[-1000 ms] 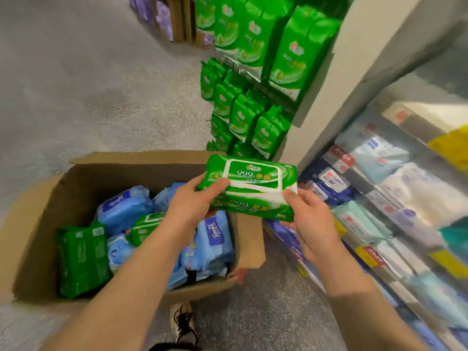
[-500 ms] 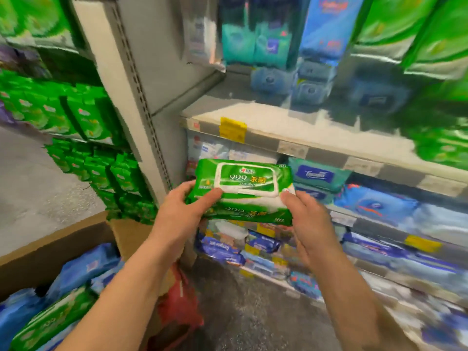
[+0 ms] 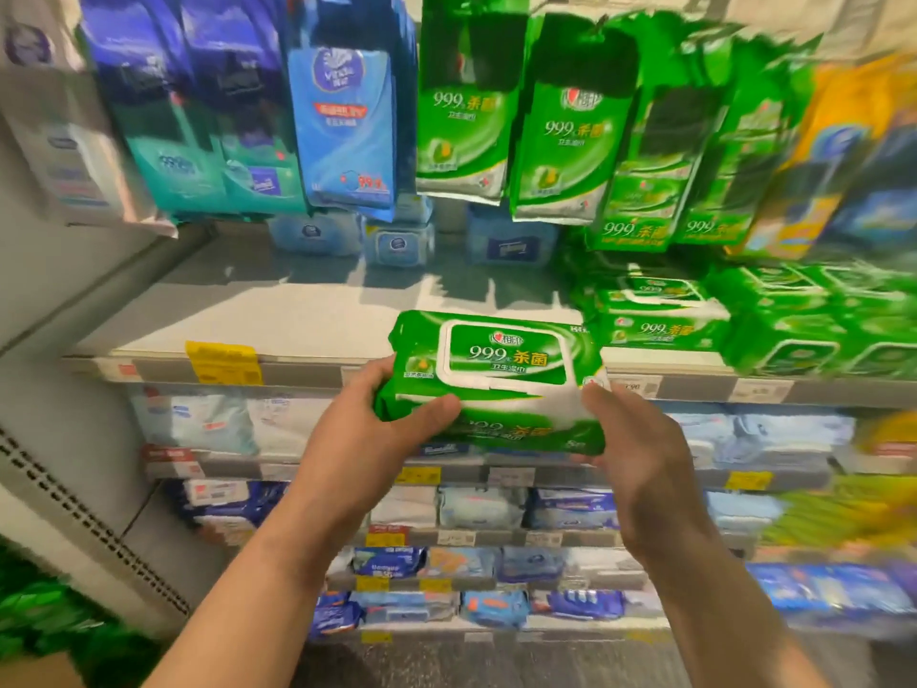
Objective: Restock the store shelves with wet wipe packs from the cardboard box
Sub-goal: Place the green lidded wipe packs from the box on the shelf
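We see a green wet wipe pack (image 3: 496, 384) in glossy plastic film with a smooth white lid, above a matt grey shelf (image 3: 278, 315) bearing paper price tags (image 3: 223, 362).

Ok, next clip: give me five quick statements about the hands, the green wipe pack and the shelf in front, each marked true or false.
1. Both hands hold the green wipe pack. True: the left hand grips its left end, the right hand its right end.
2. The pack already lies on the shelf. False: it is held in the air in front of the shelf edge.
3. Matching green packs lie on the same shelf to the right. True.
4. The shelf area behind the held pack is full of stock. False: a bare stretch of shelf shows there.
5. The pack's white-framed lid faces down. False: it faces up towards the camera.
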A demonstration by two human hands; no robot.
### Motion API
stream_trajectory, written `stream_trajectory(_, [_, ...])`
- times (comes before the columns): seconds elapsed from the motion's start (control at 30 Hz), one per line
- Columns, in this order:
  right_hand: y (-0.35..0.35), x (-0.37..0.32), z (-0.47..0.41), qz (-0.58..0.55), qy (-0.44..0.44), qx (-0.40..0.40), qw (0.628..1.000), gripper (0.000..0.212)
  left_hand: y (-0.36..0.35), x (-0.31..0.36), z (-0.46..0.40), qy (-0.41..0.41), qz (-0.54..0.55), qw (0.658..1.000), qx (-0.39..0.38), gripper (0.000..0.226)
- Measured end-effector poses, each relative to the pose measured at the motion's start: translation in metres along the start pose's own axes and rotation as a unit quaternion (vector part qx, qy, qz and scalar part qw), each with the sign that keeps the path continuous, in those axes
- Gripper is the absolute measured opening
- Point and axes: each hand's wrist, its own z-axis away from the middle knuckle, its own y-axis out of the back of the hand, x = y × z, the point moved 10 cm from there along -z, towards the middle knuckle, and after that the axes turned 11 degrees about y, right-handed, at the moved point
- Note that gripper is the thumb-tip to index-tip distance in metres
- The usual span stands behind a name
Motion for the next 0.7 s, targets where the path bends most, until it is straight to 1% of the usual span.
stream_trajectory(0.07, [0.013, -0.009, -0.015, 0.040, 0.016, -0.002, 0.999, 0.028, -0.019, 0.011, -0.019, -0.013, -0.004, 1.000, -0.013, 0.040])
stream_trajectory(0.13, [0.025, -0.009, -0.030, 0.061, 0.004, 0.008, 0.998, 0.033, -0.037, 0.020, -0.038, -0.017, -0.012, 0.999, -0.031, 0.040])
stream_trajectory(0.2, [0.039, -0.004, -0.047, 0.079, -0.005, 0.042, 0.996, 0.040, -0.053, 0.026, -0.058, -0.020, -0.015, 0.999, -0.047, 0.041])
stream_trajectory(0.3, [0.059, 0.001, -0.069, 0.076, 0.014, 0.099, 0.992, 0.050, -0.077, 0.036, -0.082, -0.029, -0.027, 0.997, -0.071, 0.045])
stream_trajectory(0.4, [0.071, 0.006, -0.086, 0.091, 0.021, 0.097, 0.991, 0.055, -0.097, 0.036, -0.104, -0.015, -0.022, 0.996, -0.088, 0.052])
stream_trajectory(0.47, [0.081, 0.010, -0.098, 0.128, 0.027, 0.089, 0.987, 0.070, -0.110, 0.038, -0.114, -0.014, -0.028, 0.996, -0.085, 0.049])
stream_trajectory(0.5, [0.085, 0.011, -0.105, 0.140, 0.026, 0.087, 0.986, 0.072, -0.115, 0.041, -0.117, -0.017, -0.036, 0.996, -0.081, 0.046])
stream_trajectory(0.57, [0.090, 0.008, -0.117, 0.155, 0.031, 0.085, 0.984, 0.057, -0.126, 0.045, -0.125, -0.018, -0.040, 0.996, -0.073, 0.045])
stream_trajectory(0.6, [0.091, 0.003, -0.123, 0.153, 0.041, 0.078, 0.984, 0.048, -0.132, 0.047, -0.131, -0.017, -0.039, 0.997, -0.070, 0.047])
stream_trajectory(0.67, [0.095, 0.001, -0.133, 0.122, 0.047, 0.065, 0.989, 0.031, -0.142, 0.050, -0.137, -0.009, -0.031, 0.998, -0.059, 0.053])
stream_trajectory(0.7, [0.097, 0.000, -0.139, 0.104, 0.050, 0.052, 0.992, 0.024, -0.146, 0.053, -0.138, -0.007, -0.026, 0.998, -0.049, 0.051])
